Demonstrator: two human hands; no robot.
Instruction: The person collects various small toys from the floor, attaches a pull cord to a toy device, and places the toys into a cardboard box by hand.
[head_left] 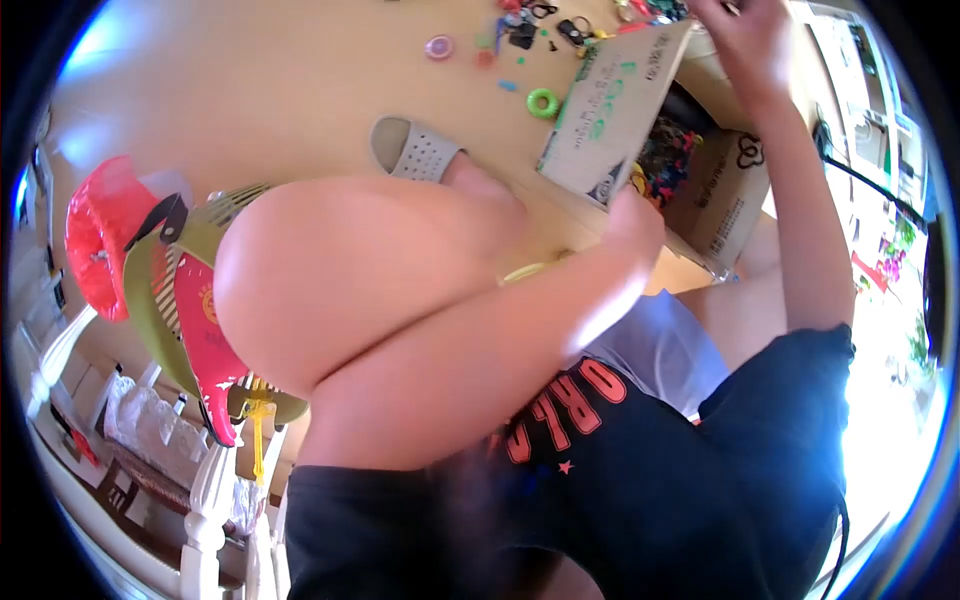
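Note:
A cardboard box [735,195] stands with one flap [612,112] folded out, printed and marked in green. Inside lies a jumble of small, dark and colourful things [672,160]. My left hand [637,218] is at the near edge of the box, just below a small yellow thing [639,180]; its fingers are hidden. Beyond the flap, my right hand [748,38] is raised at the top edge of the view. Its fingers look curled around something dark, partly cut off by the frame.
Small toys and dark bits [522,36] lie scattered on the floor, with a green ring [542,102] and a pink round thing [439,47] nearby. A grey slipper [425,153] is on a foot. Left are an olive basket [150,290] and a red inflated thing [95,240].

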